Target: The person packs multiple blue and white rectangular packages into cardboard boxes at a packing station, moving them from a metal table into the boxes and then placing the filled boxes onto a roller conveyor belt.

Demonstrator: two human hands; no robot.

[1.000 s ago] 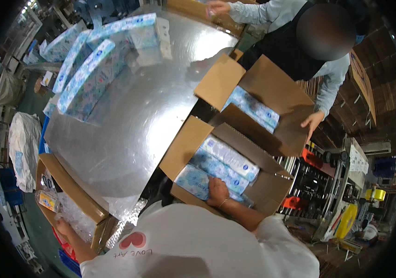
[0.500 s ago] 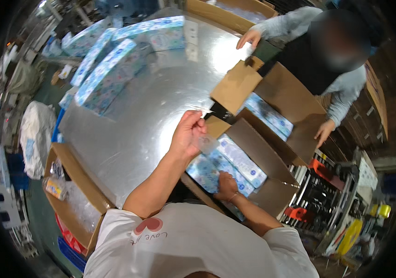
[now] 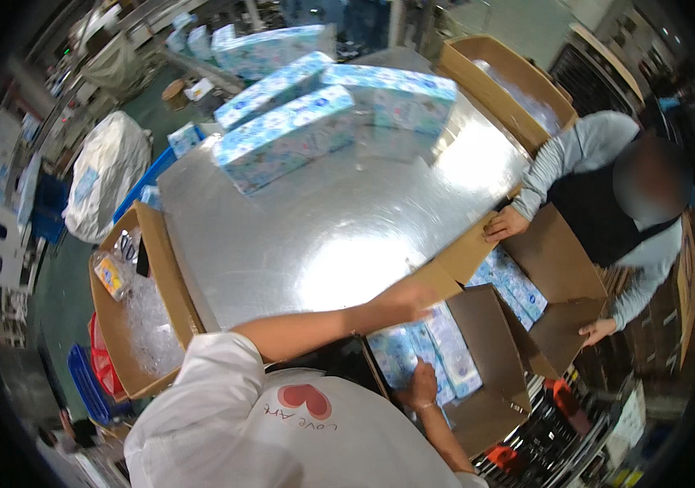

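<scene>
While the near carton (image 3: 490, 342) is stood just beside the worktop's (image 3: 282, 252) near right edge, three wrapped packs (image 3: 393, 358) are laid in it side by side, presumably so that one is braced by another. Part of the row is covered by the right hand (image 3: 421, 386), whose fingers are rested on the packs, perhaps so that they are kept flat; whether anything is gripped cannot be told. By the carton's opened flap, the left hand (image 3: 407, 301) is blurred, and whether its fingers are apart or together cannot be told. The packs are patterned in pale blue and white, the rightmost being mostly white.

Next to it, the far carton (image 3: 567, 260) is held by a co-worker, with one hand (image 3: 507, 224) on a flap and the other hand (image 3: 598, 330) at the opposite wall, seemingly for steadiness. Long standing packs (image 3: 282, 142) are set toward the worktop's far left corner. A plastic-filled carton (image 3: 175, 281) is placed against the left edge, another carton (image 3: 465, 69) by the far right corner.
</scene>
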